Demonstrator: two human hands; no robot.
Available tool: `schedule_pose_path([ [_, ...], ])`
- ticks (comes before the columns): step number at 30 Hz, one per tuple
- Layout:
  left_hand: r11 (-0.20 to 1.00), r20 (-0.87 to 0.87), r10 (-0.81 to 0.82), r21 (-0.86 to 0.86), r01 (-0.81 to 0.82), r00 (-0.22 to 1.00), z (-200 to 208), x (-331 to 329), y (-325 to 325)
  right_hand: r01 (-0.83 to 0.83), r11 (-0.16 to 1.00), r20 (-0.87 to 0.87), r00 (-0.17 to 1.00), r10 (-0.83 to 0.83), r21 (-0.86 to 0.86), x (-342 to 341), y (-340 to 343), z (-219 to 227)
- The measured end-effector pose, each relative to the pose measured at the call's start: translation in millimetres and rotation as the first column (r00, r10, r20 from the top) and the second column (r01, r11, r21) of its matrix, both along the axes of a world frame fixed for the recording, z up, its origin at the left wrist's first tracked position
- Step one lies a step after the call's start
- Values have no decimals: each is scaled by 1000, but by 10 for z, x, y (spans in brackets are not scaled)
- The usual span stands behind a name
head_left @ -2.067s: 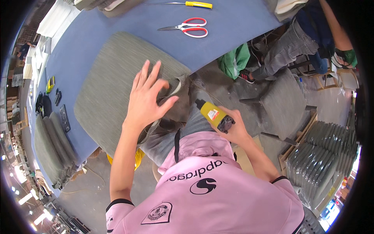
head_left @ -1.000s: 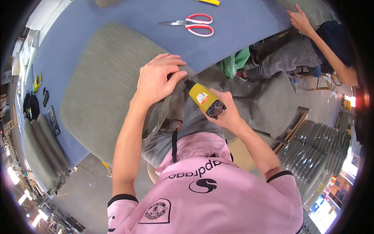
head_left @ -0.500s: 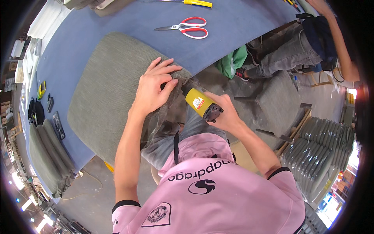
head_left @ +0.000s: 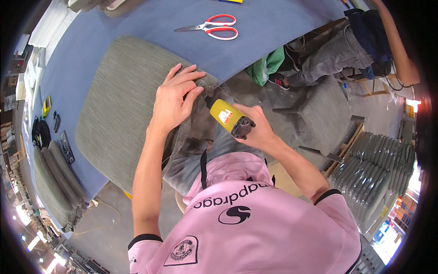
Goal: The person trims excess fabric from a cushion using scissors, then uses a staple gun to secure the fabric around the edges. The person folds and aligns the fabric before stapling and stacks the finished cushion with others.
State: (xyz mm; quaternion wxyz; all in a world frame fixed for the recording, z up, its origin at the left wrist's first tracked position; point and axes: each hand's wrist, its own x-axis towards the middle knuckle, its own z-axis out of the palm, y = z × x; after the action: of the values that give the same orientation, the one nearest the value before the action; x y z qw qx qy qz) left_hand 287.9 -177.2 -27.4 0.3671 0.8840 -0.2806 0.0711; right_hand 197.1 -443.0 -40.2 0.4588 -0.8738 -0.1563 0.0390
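The pad (head_left: 116,102) lies at ten o'clock, the left hand (head_left: 172,101), fingers slightly parted, over its two-o'clock corner; whether pinching, I cannot tell. The right hand (head_left: 259,129) grips the tool (head_left: 225,116) so near that a slip could catch the left thumb.

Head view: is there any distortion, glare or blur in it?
In the head view: the blue table curves along its left side, corners are black, glare streaks the plastic-wrapped stack, lower-left lights look blown out; the yellow tool looks fairly sharp.
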Motion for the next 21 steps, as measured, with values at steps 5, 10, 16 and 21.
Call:
schedule_pose_path([
  [5, 1000, -6, 3, 0, -3, 1000, -23, 22, -26, 23, 999, 91, 995, -27, 39, -47, 33, 7],
  [10, 1000, -25, 0, 7, 1, 1000, -6, 31, 4, -36, 998, 0, 999, 36, 54, 39, 65, 185],
  [16, 1000, -46, 25, -2, -25, 999, -10, 28, -39, -49, 996, -162, 985, 60, 68, 116, -6, 152],
  [21, 1000, -27, 18, 15, -18, 999, -62, 56, -82, -37, 999, -179, 983, 40, 21, 51, 35, 23],
])
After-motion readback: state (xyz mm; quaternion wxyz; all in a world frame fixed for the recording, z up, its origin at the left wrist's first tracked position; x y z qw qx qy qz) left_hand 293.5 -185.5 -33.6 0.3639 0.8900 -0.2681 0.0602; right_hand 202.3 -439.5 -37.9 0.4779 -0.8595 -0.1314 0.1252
